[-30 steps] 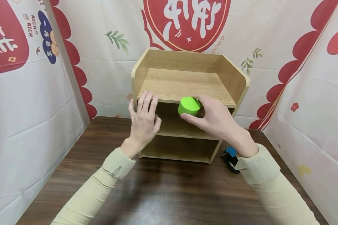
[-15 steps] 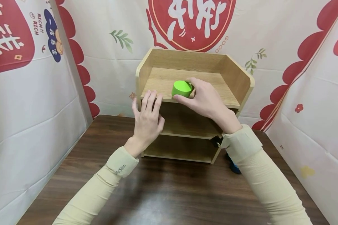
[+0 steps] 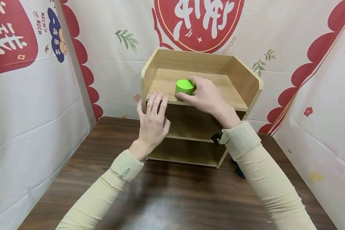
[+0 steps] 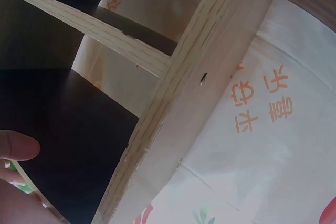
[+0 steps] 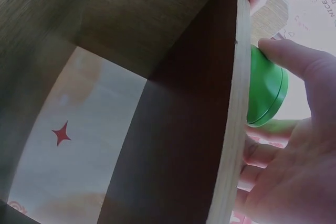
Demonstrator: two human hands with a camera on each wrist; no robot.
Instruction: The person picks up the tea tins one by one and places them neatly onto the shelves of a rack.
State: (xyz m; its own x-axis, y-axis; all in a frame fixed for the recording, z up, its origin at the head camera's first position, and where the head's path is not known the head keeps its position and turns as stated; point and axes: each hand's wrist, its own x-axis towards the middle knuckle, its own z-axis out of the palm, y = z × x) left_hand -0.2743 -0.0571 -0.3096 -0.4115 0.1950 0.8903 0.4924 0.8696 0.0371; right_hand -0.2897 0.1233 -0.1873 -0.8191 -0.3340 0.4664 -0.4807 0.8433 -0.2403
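Observation:
On the top board of a wooden shelf unit (image 3: 238, 105) sits a small green round container (image 3: 184, 87), near the front edge. My right hand (image 3: 207, 95) grips its side between thumb and fingers. In the right wrist view, the green container (image 5: 268, 85) shows a seam around it and is level with the board's top. My left hand (image 3: 153, 123) rests its fingertips on the front edge of that board, near the left corner. Its fingers are mostly straight. The left wrist view catches only part of the left hand (image 4: 18, 148), beside the board's dark underside.
Two lower compartments open below the top board. Raised side panels and a back panel (image 3: 194, 60) border the top. A dark blue object (image 3: 240, 172), partly hidden by the right sleeve, lies on the dark wooden table (image 3: 172, 191). Printed cloth (image 3: 109, 76) hangs around.
My right hand has raised the green container from in front of the middle compartment, leftward and up onto the top board. My left hand has stayed at the board's edge.

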